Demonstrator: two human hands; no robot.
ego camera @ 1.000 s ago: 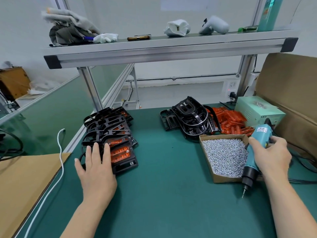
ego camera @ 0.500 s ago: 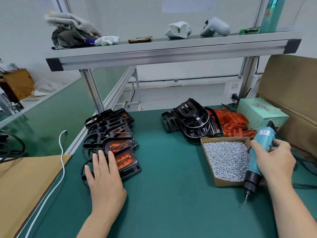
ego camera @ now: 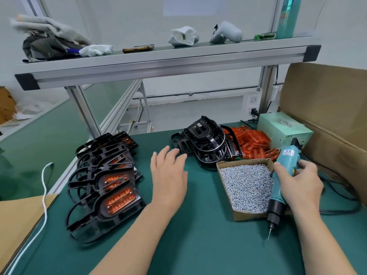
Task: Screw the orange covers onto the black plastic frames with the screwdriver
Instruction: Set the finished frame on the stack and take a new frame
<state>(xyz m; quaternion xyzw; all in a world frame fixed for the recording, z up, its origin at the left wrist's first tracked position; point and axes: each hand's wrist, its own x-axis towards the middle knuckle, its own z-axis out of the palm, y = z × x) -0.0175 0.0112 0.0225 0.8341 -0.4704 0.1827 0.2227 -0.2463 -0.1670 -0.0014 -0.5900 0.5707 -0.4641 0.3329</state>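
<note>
A row of black frames with orange covers fitted point(ego camera: 111, 183) lies on the green mat at the left. A heap of bare black frames point(ego camera: 204, 141) sits at the back centre, with loose orange covers point(ego camera: 252, 143) piled to its right. My left hand point(ego camera: 168, 177) hovers over the mat between the row and the heap, fingers spread and holding nothing. My right hand point(ego camera: 297, 183) grips the teal electric screwdriver point(ego camera: 280, 183), bit pointing down just in front of the cardboard box of screws point(ego camera: 246, 187).
A pale green power unit point(ego camera: 284, 130) and brown cardboard point(ego camera: 325, 124) stand at the right. Black cables point(ego camera: 341, 201) trail behind my right hand. A white cord point(ego camera: 44, 187) and a cardboard sheet point(ego camera: 17, 219) lie at the left. An aluminium shelf point(ego camera: 158, 62) with cloths spans overhead.
My left hand has lifted off the nearest finished frame and moved right and back, towards the heap of bare frames. My right hand still holds the screwdriver in nearly the same place.
</note>
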